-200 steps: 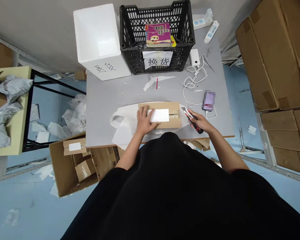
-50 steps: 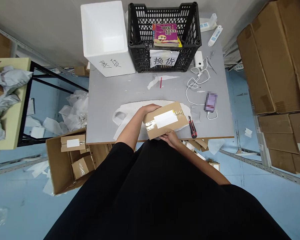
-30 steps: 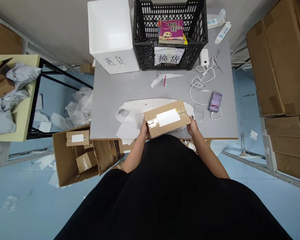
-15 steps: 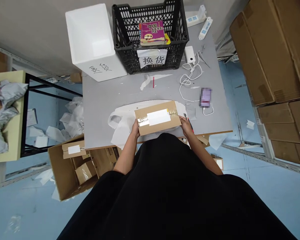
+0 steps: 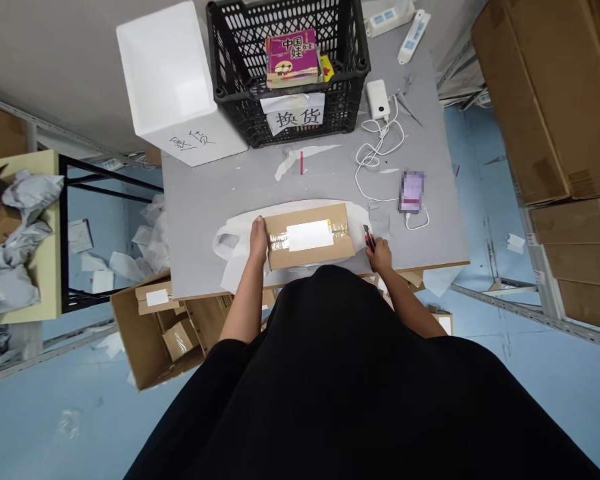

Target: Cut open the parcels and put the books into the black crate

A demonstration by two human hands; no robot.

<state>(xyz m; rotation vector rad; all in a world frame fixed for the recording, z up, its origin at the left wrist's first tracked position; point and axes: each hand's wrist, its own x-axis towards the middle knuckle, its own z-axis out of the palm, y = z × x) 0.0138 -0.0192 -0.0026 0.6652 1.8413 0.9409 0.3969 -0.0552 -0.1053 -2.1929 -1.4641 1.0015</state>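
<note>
A brown cardboard box [image 5: 307, 257] with a white label and clear tape at both ends rests on a white plastic bag [image 5: 237, 248] near the table's front edge. My left hand [image 5: 259, 240] grips the box at its left end, thumb and fingers closed on the edge. Just right of the box, my right hand [image 5: 380, 256] is closed around a red and black box cutter [image 5: 369, 237], whose tip points up and away from me. My right hand does not touch the box.
A black crate [image 5: 290, 120] with books and a white foam box [image 5: 205, 150] stand at the table's back. A phone [image 5: 411, 192], its cable and a power bank [image 5: 378, 100] lie to the right. An open carton [image 5: 135, 347] stands below left.
My right hand has left the box's right end and taken hold of the box cutter. My left hand has moved up along the left end, and the box has shifted slightly left.
</note>
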